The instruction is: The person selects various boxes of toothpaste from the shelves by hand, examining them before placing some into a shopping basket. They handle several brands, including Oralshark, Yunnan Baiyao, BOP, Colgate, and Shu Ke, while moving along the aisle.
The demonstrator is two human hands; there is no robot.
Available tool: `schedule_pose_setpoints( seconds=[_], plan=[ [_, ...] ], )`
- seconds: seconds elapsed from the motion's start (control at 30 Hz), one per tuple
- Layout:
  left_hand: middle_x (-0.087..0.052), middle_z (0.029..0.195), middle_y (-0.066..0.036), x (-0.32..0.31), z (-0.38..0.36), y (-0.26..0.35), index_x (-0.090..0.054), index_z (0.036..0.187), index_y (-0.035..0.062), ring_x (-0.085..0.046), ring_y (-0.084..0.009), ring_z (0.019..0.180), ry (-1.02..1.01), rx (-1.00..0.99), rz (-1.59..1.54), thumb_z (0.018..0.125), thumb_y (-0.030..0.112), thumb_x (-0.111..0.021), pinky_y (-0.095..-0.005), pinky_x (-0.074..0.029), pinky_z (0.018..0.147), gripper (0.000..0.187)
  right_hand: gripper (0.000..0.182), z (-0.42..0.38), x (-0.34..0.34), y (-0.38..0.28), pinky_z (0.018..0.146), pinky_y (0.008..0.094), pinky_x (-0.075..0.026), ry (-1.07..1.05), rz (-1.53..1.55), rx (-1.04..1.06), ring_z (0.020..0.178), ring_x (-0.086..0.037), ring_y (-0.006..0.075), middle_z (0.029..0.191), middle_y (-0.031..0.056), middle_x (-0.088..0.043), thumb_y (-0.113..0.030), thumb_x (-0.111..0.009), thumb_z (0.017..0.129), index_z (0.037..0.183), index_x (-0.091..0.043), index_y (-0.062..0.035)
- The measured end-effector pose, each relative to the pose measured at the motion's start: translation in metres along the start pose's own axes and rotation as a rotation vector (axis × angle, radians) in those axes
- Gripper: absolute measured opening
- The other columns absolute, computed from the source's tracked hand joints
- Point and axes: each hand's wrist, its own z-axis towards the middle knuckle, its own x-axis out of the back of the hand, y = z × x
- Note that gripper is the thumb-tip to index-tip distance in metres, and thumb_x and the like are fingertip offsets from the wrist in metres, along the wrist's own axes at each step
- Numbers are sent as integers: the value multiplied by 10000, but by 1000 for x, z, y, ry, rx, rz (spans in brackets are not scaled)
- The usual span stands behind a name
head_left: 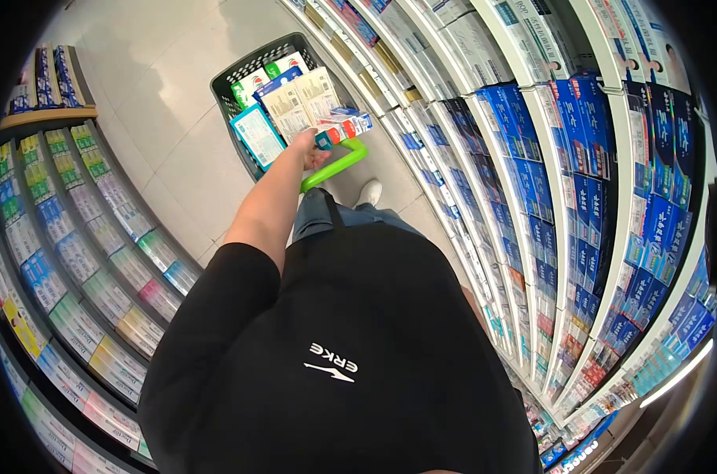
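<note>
My left hand reaches forward over the near edge of a dark shopping basket. Its fingers are closed at the teal end of a slim red, white and blue toothpaste-style box; part of the grip is hidden. The bright green basket handle passes just beside the hand. Inside the basket lie a teal-edged white box, cream cartons with printed labels, and green-and-white packs. My right hand is out of view.
Shelves packed with blue boxed goods rise close on my right. Lower racks of small cartons line the left, with a wooden-edged display beyond. Pale floor tiles run between. My white shoe stands near the basket.
</note>
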Motion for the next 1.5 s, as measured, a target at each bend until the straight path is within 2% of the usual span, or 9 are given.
schedule_pose_setpoints(
  seconds=[0.17, 0.3, 0.37, 0.43, 0.6, 0.87, 1.13, 1.3, 1.5],
  plan=[
    [-737, 1040, -234, -9, -34, -9, -667, 1098, -3, -724, -283, 833, 148, -161, 448, 985, 602, -401, -414, -556, 647, 670, 374, 13, 31, -26, 845, 410, -551, 100, 100, 50, 956, -716, 328, 1011, 177, -742, -325, -689, 918, 1202, -674, -82],
    [-727, 889, -260, -4, -42, -30, -745, 880, -51, -713, -403, 903, 226, -585, 1205, 933, 777, -270, -451, -498, 937, 956, 368, 27, 41, -39, 842, 412, -550, 67, 73, 109, 950, -713, 315, 985, 162, -743, -334, -694, 915, 1193, -678, -93],
    [-719, 750, -207, -32, -123, -31, -751, 770, -22, -723, -350, 897, 253, -556, 1146, 952, 767, -233, -456, -503, 921, 961, 349, 38, 39, -26, 822, 397, -544, 48, 85, 163, 913, -708, 301, 956, 142, -740, -309, -673, 919, 1187, -681, -86],
    [-719, 960, -271, -50, -139, -55, -713, 965, -36, -702, -390, 976, 507, -711, 1209, 982, 715, -255, -481, -511, 897, 879, 341, 53, 38, -7, 801, 385, -537, 50, 54, 218, 869, -702, 287, 911, 124, -734, -296, -659, 917, 1179, -683, -77],
    [-676, 1050, -281, -89, -179, -94, -607, 1102, -19, -660, -431, 1046, 810, -890, 1404, 903, 562, -625, -511, -518, 883, 614, 375, 75, 39, 55, 803, 400, -532, 64, 68, 262, 861, -687, 305, 874, 136, -714, -330, -668, 901, 1173, -682, -72],
    [-669, 1064, -264, -90, -149, -105, -573, 1149, -14, -656, -437, 1037, 849, -776, 1385, 826, 451, -734, -505, -528, 901, 588, 427, 88, 9, 185, 925, 438, -526, -62, -14, 255, 1049, -676, 359, 1101, 184, -722, -385, -680, 903, 1187, -684, -67],
    [-654, 1121, -267, -109, -160, -152, -522, 1238, 13, -646, -430, 1065, 835, -838, 1417, 748, 363, -787, -495, -524, 922, 658, 387, 130, 12, 283, 914, 456, -527, -105, -130, 235, 1042, -669, 371, 1081, 172, -720, -424, -691, 868, 1051, -726, -85],
    [-644, 1222, -218, -120, -171, -189, -446, 1443, 102, -621, -411, 1147, 787, -856, 1426, 781, 377, -779, -521, -501, 959, 791, 366, 146, 47, 250, 857, 487, -531, 31, -135, 455, 955, -666, 410, 1022, 198, -711, -381, -675, 870, 1058, -700, -67],
    [-665, 1160, -232, -140, -187, -233, -557, 1367, 96, -633, -431, 1100, 750, -952, 1377, 862, 443, -713, -536, -500, 932, 632, 317, 65, 180, 77, 937, 467, -511, 334, -140, 847, 1082, -630, 385, 1117, 184, -685, -313, -610, 965, 1152, -663, -63]
  ],
)
